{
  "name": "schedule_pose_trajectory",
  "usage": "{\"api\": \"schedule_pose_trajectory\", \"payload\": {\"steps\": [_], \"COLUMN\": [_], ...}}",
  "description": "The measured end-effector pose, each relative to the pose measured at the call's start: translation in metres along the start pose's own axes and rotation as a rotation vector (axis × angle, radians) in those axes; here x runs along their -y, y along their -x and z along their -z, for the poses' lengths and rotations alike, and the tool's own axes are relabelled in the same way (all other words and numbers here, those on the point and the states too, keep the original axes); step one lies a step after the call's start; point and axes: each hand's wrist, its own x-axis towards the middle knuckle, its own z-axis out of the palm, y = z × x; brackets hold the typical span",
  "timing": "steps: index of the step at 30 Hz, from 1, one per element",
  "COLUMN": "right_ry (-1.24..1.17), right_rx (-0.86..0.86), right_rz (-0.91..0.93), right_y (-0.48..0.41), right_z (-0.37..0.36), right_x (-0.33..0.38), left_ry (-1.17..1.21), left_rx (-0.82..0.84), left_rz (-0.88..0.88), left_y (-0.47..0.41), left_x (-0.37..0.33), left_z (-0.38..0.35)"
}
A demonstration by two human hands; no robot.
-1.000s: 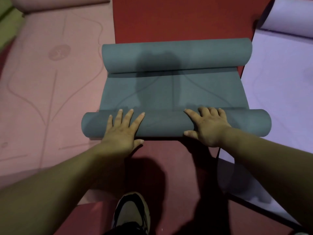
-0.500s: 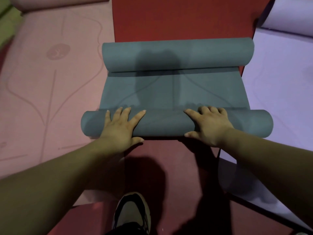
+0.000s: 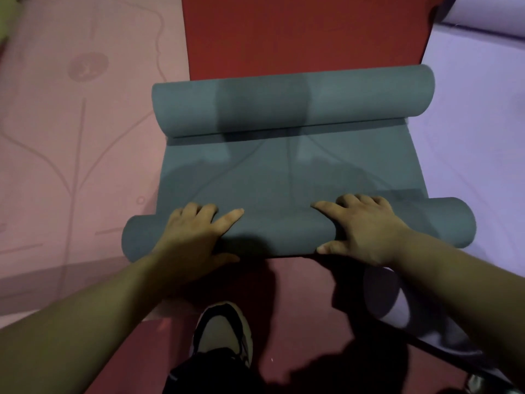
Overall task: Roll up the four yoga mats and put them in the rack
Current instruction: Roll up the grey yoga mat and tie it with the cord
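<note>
Grey mat (image 3: 255, 177) half rolled; no rack seen.
Near roll (image 3: 278, 234) is gripped by left hand (image 3: 196, 234), right hand (image 3: 366, 231), fingers curled; pink mat (image 3: 71, 137), lilac mat (image 3: 468, 123) are left.

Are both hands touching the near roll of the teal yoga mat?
Touching. Head view: the left hand and right hand lie on the near roll of the teal yoga mat, fingers curled over its top.
</note>
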Motion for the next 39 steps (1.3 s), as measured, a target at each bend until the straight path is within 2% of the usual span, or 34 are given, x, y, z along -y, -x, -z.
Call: {"api": "schedule_pose_trajectory", "payload": {"steps": [6, 12, 19, 23, 25, 30, 32, 39], "right_ry": [-0.005, -0.040, 0.062, 0.047, 0.026, -0.006, -0.008, 0.040], "right_rx": [0.103, 0.182, 0.010, 0.029, 0.058, 0.118, 0.125, 0.064], "right_rz": [0.043, 0.062, -0.030, -0.053, -0.048, -0.051, -0.051, -0.071], "right_y": [0.020, 0.029, 0.040, 0.034, 0.029, 0.019, 0.016, 0.026], "right_z": [-0.011, -0.013, -0.029, -0.028, -0.025, -0.019, -0.018, -0.021], "right_x": [0.007, 0.008, 0.041, 0.040, 0.038, 0.035, 0.034, 0.043], "left_ry": [0.120, 0.123, 0.210, 0.212, 0.218, 0.157, 0.153, 0.244], "left_rx": [0.095, 0.143, 0.306, 0.344, 0.322, 0.076, 0.032, 0.132], "left_rz": [-0.022, -0.097, -0.024, -0.005, 0.002, -0.029, -0.037, -0.014], "left_y": [0.033, 0.045, 0.034, 0.031, 0.032, 0.040, 0.043, 0.034], "left_x": [-0.014, -0.017, -0.010, -0.008, -0.008, -0.017, -0.020, -0.012], "left_z": [-0.001, -0.001, 0.001, 0.001, 0.001, -0.010, -0.011, -0.004]}}
